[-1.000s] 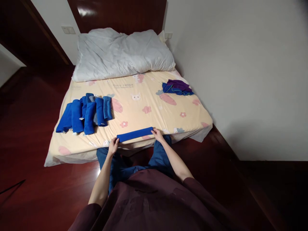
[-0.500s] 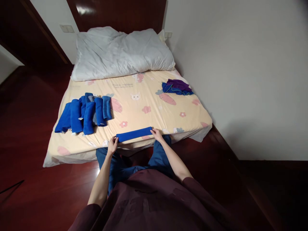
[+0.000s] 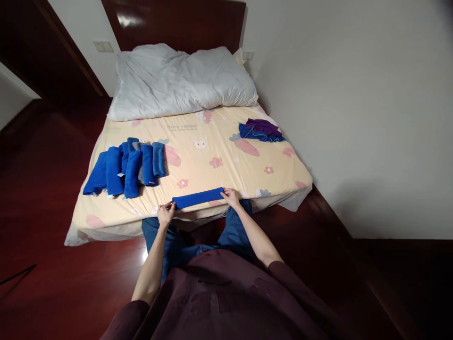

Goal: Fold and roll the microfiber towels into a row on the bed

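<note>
A blue towel (image 3: 198, 198), folded into a long narrow strip, lies at the front edge of the bed. My left hand (image 3: 165, 215) pinches its left end between thumb and fingers. At the opposite end, my right hand (image 3: 230, 197) grips the corner in the same way. To the left on the sheet is a pile of rolled blue towels (image 3: 131, 172), some with small white tags. A loose heap of blue and purple cloths (image 3: 262, 129) sits toward the right side of the bed.
A yellow printed sheet (image 3: 198, 163) covers the bed. Across its far end lies a bulky white quilt (image 3: 180, 85), in front of the dark wooden headboard (image 3: 184, 23). A white wall (image 3: 354, 118) rises on the right. Dark red floor (image 3: 31, 189) shows on the left.
The view has shifted very slightly. Both hands still hold the ends of the folded towel, and the left hand's fingers have turned a little.
</note>
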Demonstrator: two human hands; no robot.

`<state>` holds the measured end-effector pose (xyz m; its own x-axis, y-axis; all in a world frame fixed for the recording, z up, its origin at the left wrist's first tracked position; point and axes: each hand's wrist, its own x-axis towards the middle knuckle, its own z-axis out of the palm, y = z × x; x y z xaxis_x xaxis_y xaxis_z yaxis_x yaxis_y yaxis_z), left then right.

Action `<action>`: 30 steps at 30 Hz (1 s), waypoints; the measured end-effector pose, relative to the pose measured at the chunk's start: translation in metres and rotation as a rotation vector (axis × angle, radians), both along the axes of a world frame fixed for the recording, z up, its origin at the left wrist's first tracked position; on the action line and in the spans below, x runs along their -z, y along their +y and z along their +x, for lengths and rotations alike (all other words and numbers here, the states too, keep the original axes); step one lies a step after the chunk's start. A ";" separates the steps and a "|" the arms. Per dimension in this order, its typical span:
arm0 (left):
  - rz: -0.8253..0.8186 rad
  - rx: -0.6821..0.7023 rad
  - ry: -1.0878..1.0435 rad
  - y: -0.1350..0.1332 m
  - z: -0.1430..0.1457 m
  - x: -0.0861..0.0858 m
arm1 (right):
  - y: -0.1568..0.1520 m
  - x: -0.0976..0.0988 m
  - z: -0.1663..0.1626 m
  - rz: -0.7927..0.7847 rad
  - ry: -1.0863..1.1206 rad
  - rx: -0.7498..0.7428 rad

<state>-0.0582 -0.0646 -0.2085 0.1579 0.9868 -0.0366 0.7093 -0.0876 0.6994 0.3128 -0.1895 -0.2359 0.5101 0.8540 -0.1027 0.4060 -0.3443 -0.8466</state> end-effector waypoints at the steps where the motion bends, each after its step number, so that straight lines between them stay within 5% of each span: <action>1: 0.030 -0.009 0.039 -0.003 0.003 -0.004 | 0.000 -0.006 -0.003 -0.012 -0.041 0.004; 4: 0.216 0.036 0.129 -0.017 0.023 -0.015 | 0.003 -0.024 -0.025 -0.032 -0.328 0.025; 7: 0.359 0.310 0.134 -0.036 0.056 -0.021 | 0.010 -0.035 -0.065 0.013 -0.594 -0.130; 11: 0.335 0.534 0.164 -0.048 0.086 -0.009 | 0.015 -0.031 -0.104 0.043 -0.655 -0.456; 14: 0.309 0.518 0.169 -0.040 0.077 0.002 | 0.009 -0.025 -0.097 -0.017 -0.666 -0.452; 19: 0.267 0.392 0.134 -0.027 0.040 0.000 | -0.004 -0.028 -0.050 -0.135 -0.661 -0.363; 23: 0.189 0.151 -0.039 -0.060 0.028 -0.010 | 0.005 -0.043 -0.019 -0.143 -0.619 -0.436; 27: -0.288 -0.140 -0.508 -0.112 0.049 -0.013 | 0.036 -0.056 0.005 -0.295 -0.476 -0.542; 30: -0.631 -0.350 -0.875 -0.115 0.074 -0.015 | 0.060 -0.059 0.013 -0.426 -0.424 -0.622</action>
